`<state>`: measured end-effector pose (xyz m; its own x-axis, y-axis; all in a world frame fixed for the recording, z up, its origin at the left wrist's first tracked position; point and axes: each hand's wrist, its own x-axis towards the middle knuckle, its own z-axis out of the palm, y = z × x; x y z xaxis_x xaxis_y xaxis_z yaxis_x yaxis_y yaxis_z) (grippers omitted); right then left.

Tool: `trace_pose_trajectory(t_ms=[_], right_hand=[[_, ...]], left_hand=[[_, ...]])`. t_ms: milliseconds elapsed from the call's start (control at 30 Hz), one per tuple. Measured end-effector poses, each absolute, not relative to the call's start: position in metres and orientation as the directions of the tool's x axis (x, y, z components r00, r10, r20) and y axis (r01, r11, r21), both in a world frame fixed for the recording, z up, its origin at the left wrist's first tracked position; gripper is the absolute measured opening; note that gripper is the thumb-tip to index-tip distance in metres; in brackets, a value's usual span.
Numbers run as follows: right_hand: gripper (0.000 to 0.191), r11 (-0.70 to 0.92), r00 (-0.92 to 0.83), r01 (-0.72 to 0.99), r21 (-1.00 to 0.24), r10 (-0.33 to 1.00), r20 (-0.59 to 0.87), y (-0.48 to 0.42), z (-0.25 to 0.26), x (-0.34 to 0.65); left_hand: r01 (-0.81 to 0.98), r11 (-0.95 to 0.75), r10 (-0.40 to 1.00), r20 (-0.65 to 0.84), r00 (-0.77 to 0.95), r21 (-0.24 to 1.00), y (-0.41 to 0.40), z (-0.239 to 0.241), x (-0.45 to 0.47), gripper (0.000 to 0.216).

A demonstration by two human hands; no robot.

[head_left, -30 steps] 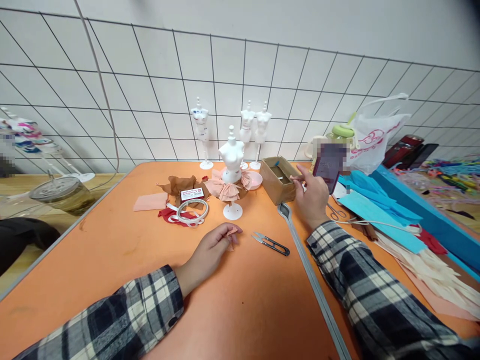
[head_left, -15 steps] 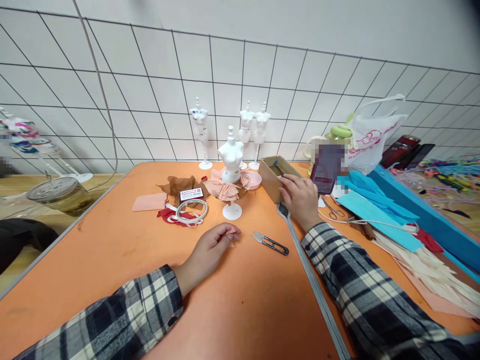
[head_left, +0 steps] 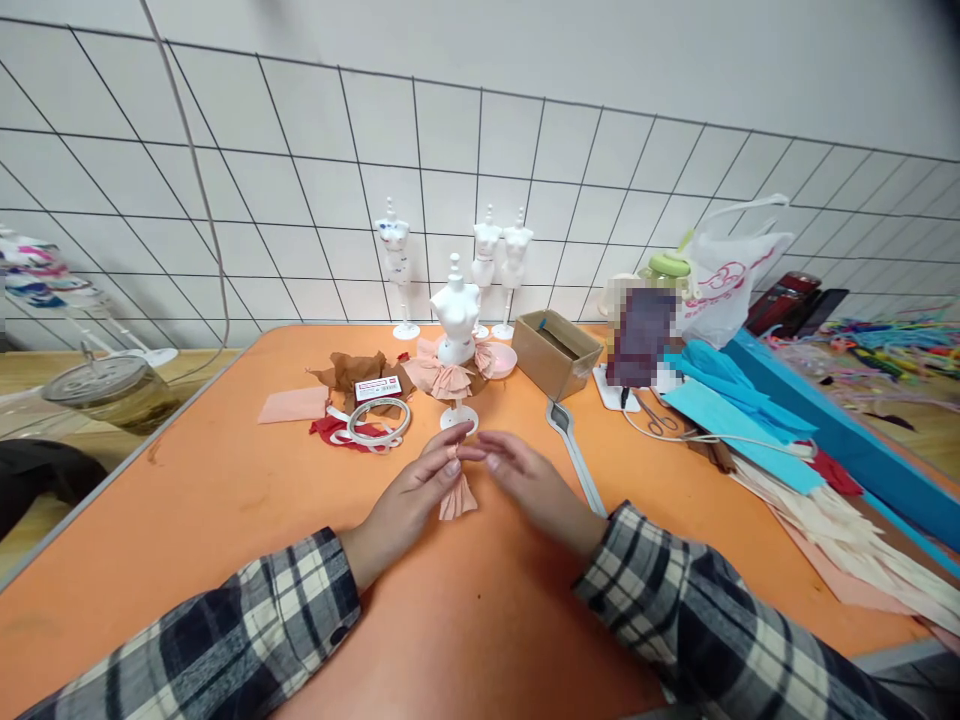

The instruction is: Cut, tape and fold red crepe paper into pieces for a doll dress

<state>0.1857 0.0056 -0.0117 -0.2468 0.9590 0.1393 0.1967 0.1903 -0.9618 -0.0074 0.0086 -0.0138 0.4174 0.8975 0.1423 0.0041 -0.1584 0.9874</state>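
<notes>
My left hand (head_left: 409, 505) is closed in a pinch on a small gathered piece of pink fabric (head_left: 457, 498), whose pleats fan out below the fingers. Close beside it, my right hand (head_left: 536, 490) has its fingers curled in, the tips meeting the left fingertips at the top of the fabric. Whatever the right fingers hold is too small or hidden to make out. Behind the hands stands a white mini dress form (head_left: 456, 308) with a pink ruffled skirt (head_left: 431, 372) around its lower part.
An open cardboard box (head_left: 551, 365) stands right of the dress form, near a pink dish (head_left: 501, 360). Left lie a roll of tape (head_left: 379, 440), a small labelled box (head_left: 379, 388) and brown cloth (head_left: 349, 372). At right are a phone (head_left: 641, 338), scissors (head_left: 660, 425) and blue fabric (head_left: 742, 430).
My right hand has left the cardboard box and come across to my left hand. The pink fabric now hangs spread below the left fingers. The thread snips are no longer visible.
</notes>
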Motion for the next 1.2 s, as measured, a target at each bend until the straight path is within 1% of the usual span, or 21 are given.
trace_pose_trajectory(t_ms=[33,100,133,200,300,333,400,500,633,700,733,767,800,833,867,900,967,1000,1067,1133,1200], right_hand=[[0.038,0.097,-0.335,0.042,-0.994,0.939,0.077,-0.001,-0.014,0.177],[0.042,-0.082,-0.504,-0.153,-0.985,0.863,0.007,-0.008,-0.016,0.168],[0.043,-0.150,-0.552,-0.211,-0.966,0.834,-0.009,-0.010,-0.016,0.166],[0.044,-0.235,-0.597,-0.243,-0.941,0.801,-0.046,-0.011,-0.015,0.167],[0.040,-0.250,-0.607,-0.138,-0.958,0.786,-0.117,-0.010,-0.012,0.173],[0.038,-0.235,-0.604,-0.085,-0.968,0.785,-0.138,-0.010,-0.012,0.175],[0.041,-0.192,-0.588,0.008,-0.981,0.793,-0.160,-0.008,-0.011,0.179],[0.046,-0.134,-0.563,0.083,-0.987,0.812,-0.157,-0.005,-0.011,0.183],[0.041,-0.078,-0.486,0.146,-0.986,0.862,-0.140,0.001,-0.013,0.188],[0.035,0.057,-0.452,0.298,-0.953,0.888,-0.088,0.002,-0.013,0.192],[0.034,0.169,-0.444,0.414,-0.895,0.896,-0.036,0.002,-0.012,0.194],[0.033,0.291,-0.448,0.533,-0.795,0.893,0.026,0.002,-0.012,0.196],[0.032,0.402,-0.468,0.632,-0.663,0.879,0.086,0.001,-0.011,0.197],[0.033,0.487,-0.500,0.697,-0.526,0.856,0.130,0.000,-0.010,0.198],[0.033,0.547,-0.537,0.731,-0.408,0.830,0.151,-0.002,-0.009,0.198],[0.033,0.585,-0.568,0.745,-0.321,0.808,0.153,-0.003,-0.008,0.197],[0.032,0.632,-0.619,0.744,-0.217,0.774,0.131,-0.006,-0.008,0.195],[0.031,0.643,-0.632,0.742,-0.189,0.765,0.121,-0.007,-0.007,0.194],[0.031,0.643,-0.634,0.745,-0.177,0.765,0.111,-0.007,-0.007,0.193],[0.031,0.623,-0.613,0.748,-0.230,0.781,0.119,-0.006,-0.007,0.195],[0.029,0.601,-0.596,0.724,-0.338,0.792,0.133,-0.003,-0.006,0.197]], left_hand=[[0.007,-0.163,0.892,0.145,0.428,0.987,0.007,-0.012,-0.006,0.029],[0.023,-0.168,0.882,0.140,0.449,0.985,0.005,-0.010,-0.005,0.030],[0.036,-0.167,0.877,0.132,0.461,0.985,0.004,-0.010,-0.004,0.031],[0.056,-0.151,0.872,0.106,0.478,0.987,0.003,-0.010,-0.004,0.033],[0.031,-0.070,0.876,0.047,0.481,0.997,0.004,-0.013,-0.005,0.031],[0.000,-0.032,0.881,0.028,0.472,0.999,0.004,-0.014,-0.005,0.030],[-0.087,0.044,0.894,0.000,0.448,0.995,0.006,-0.017,-0.005,0.028],[-0.212,0.119,0.909,-0.021,0.415,0.970,0.008,-0.020,-0.004,0.026],[-0.270,0.148,0.917,-0.030,0.398,0.952,0.011,-0.020,-0.003,0.025],[-0.231,0.075,0.929,0.017,0.371,0.970,0.011,-0.018,-0.004,0.029],[-0.179,-0.008,0.935,0.071,0.347,0.984,0.011,-0.016,-0.005,0.036],[-0.089,-0.124,0.935,0.146,0.322,0.988,0.011,-0.013,-0.007,0.044],[0.039,-0.258,0.921,0.233,0.311,0.965,0.010,-0.011,-0.008,0.050],[0.191,-0.391,0.891,0.318,0.325,0.900,0.008,-0.008,-0.010,0.053],[0.342,-0.505,0.848,0.383,0.366,0.792,0.006,-0.006,-0.010,0.050],[0.469,-0.589,0.804,0.417,0.424,0.658,0.004,-0.004,-0.011,0.044],[0.613,-0.672,0.740,0.404,0.538,0.415,0.001,-0.003,-0.010,0.027],[0.644,-0.688,0.724,0.382,0.574,0.336,-0.001,-0.004,-0.009,0.021],[0.670,-0.694,0.718,0.335,0.610,0.265,-0.001,-0.006,-0.007,0.020],[0.658,-0.692,0.722,0.284,0.631,0.297,0.000,-0.008,-0.006,0.021],[0.628,-0.680,0.727,0.237,0.644,0.380,0.002,-0.009,-0.007,0.022]])
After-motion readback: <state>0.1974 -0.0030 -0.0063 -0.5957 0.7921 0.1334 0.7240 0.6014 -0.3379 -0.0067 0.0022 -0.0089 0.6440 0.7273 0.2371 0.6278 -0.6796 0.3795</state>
